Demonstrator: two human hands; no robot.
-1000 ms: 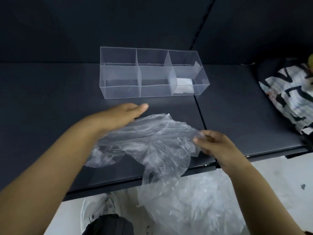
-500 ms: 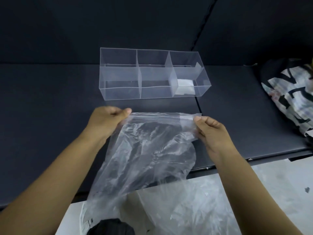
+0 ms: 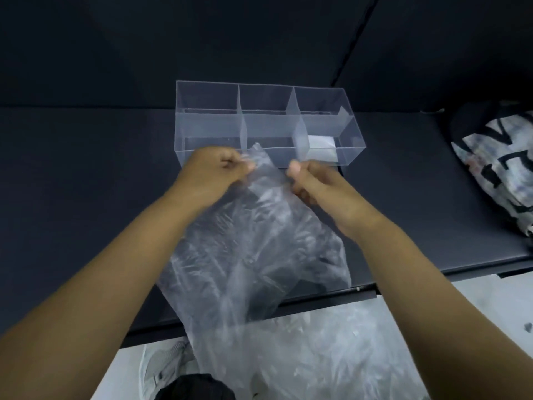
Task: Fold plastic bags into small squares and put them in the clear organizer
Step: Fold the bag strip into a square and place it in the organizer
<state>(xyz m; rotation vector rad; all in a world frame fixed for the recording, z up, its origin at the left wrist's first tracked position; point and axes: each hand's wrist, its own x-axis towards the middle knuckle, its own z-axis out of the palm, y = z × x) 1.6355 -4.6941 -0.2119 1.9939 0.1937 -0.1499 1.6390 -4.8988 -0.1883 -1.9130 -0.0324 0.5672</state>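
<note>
I see the left hand (image 3: 219,168) and the right hand (image 3: 314,180) raised close together just in front of the clear organizer (image 3: 350,131). Each grip pinches the top edge of 1 plastic bag (image 3: 253,255) between thumb and curled fingers. I judge the edge is held high so the film hangs straight and the corners can be matched for a first fold. The bag drapes from the 2 grips across the dark bench (image 3: 86,168) and over its near edge. It is thin, see-through, heavily creased and bunched between the hands. The organizer has 3 compartments; the right one holds a white folded square (image 3: 320,145). A heap (image 3: 331,356) of similar film lies on the floor (image 3: 490,313) below.
</note>
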